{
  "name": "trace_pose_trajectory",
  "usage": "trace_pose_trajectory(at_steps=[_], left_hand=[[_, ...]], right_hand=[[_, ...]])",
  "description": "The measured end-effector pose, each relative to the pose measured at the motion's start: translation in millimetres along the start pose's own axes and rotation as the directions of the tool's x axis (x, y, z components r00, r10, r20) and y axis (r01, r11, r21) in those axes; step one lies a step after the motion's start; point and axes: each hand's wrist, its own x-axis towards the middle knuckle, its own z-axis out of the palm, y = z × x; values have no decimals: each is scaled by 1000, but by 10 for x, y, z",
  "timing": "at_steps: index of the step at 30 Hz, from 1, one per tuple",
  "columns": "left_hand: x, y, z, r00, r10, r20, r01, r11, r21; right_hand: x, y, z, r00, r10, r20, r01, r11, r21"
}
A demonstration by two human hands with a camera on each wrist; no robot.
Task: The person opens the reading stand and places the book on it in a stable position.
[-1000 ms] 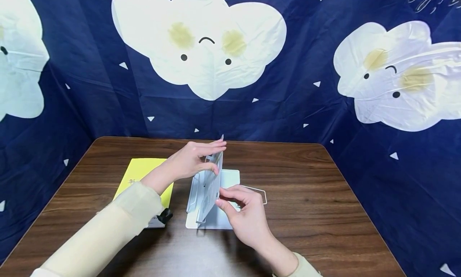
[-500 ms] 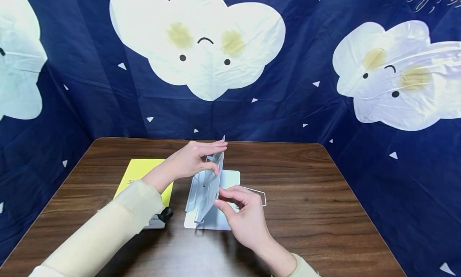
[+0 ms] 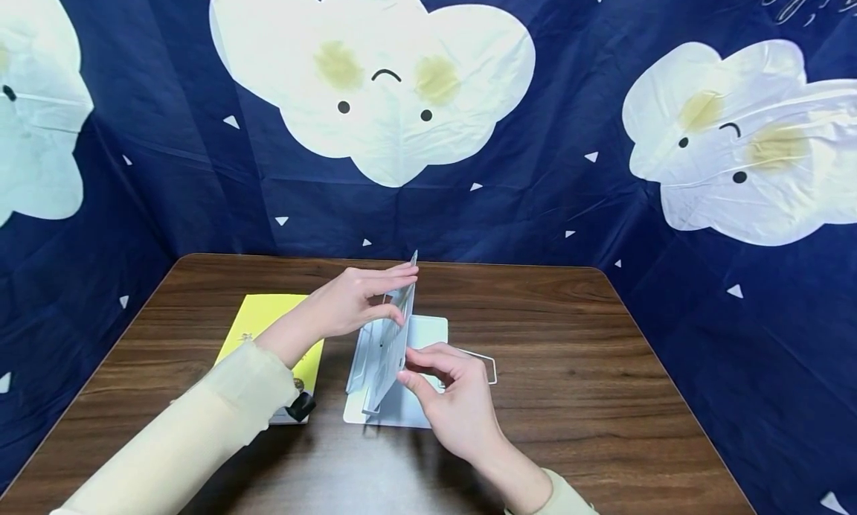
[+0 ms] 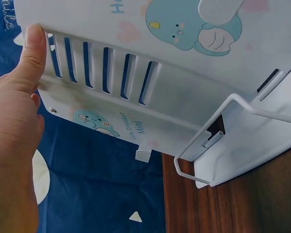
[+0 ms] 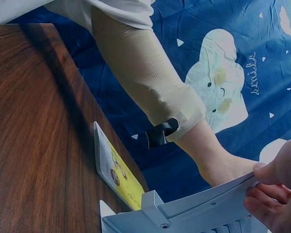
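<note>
A white metal book stand [image 3: 388, 359] with printed blue dinosaurs stands mid-table, its panel raised steeply over a flat base plate [image 3: 428, 329]. My left hand [image 3: 355, 295] holds the panel's upper part, thumb on the left face and fingers reaching over the edge. In the left wrist view the thumb lies beside a row of slots, and a bent white wire [image 4: 233, 99] crosses in front of the panel. With thumb and fingers, my right hand [image 3: 462, 403] pinches the near edge of the panel. Its grip also shows in the right wrist view.
A yellow-covered book [image 3: 268, 314] lies left of the stand, partly under my left forearm. A thin wire loop [image 3: 494, 370] sticks out to the stand's right. The brown wooden table [image 3: 569, 396] ends at a dark blue cloud-patterned curtain [image 3: 535, 202]. A black device [image 5: 163, 133] sits at my left cuff.
Both hands keep their hold on the book stand and the panel keeps its tilt. My left hand has shifted very slightly to the left.
</note>
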Motion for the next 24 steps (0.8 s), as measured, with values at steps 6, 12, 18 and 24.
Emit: trace_pose_trajectory(at_steps=[6, 12, 18, 24], left_hand=[[-72, 90, -10, 1000, 22, 4, -22, 1000, -21], [-121, 223, 17, 995, 101, -21, -102, 992, -75], [-132, 332, 67, 975, 209, -70, -215, 972, -94], [-164, 378, 114, 952, 286, -106, -294, 953, -69]], right_hand=[[8, 3, 2, 1000, -11, 10, 11, 1000, 3], [13, 16, -7, 1000, -26, 14, 27, 1000, -13], [22, 39, -28, 998, -43, 34, 42, 999, 10], [33, 58, -56, 996, -46, 73, 44, 998, 35]])
